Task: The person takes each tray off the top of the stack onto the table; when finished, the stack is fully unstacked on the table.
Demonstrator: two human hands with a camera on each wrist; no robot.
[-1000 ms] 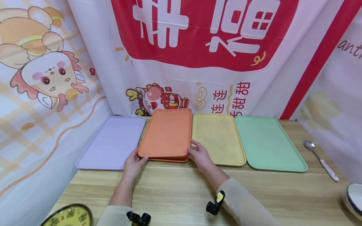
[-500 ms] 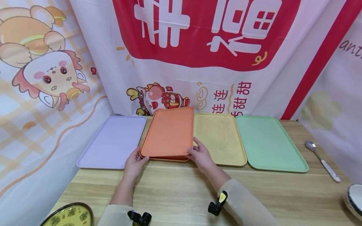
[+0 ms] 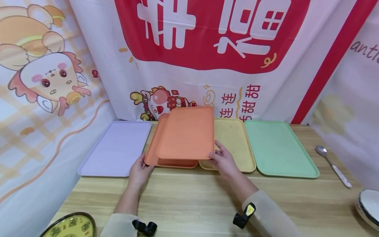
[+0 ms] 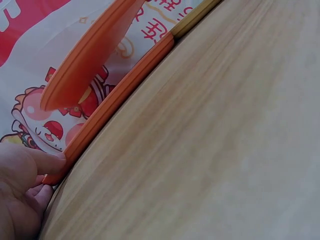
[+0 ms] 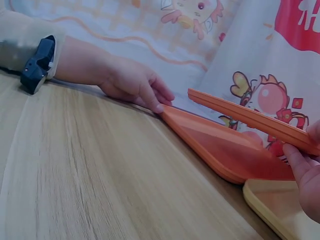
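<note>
My right hand [image 3: 225,163] grips the right front corner of an orange tray [image 3: 188,135], which is raised and tilted. Beneath it, a second orange tray [image 3: 152,151] lies on the table, partly covered. In the right wrist view a gap shows between the raised tray [image 5: 250,117] and the lower tray [image 5: 220,150]. My left hand [image 3: 139,172] pinches the lower tray's left front corner; the left wrist view shows the thumb on its rim [image 4: 120,97]. The raised tray overhangs part of a yellow tray [image 3: 237,144] to the right.
A lavender tray [image 3: 116,148] lies at the left and a green tray [image 3: 279,148] at the right. Farther right are a spoon [image 3: 333,166] and a white bowl [image 3: 368,207]. A yellow patterned dish [image 3: 69,227] sits at the near left. Printed cloth [image 3: 207,89] hangs behind the table.
The upper orange tray has been lifted off the lower one and moved right with my right hand, uncovering the lower tray's left side. My left hand has stayed at the lower tray's corner.
</note>
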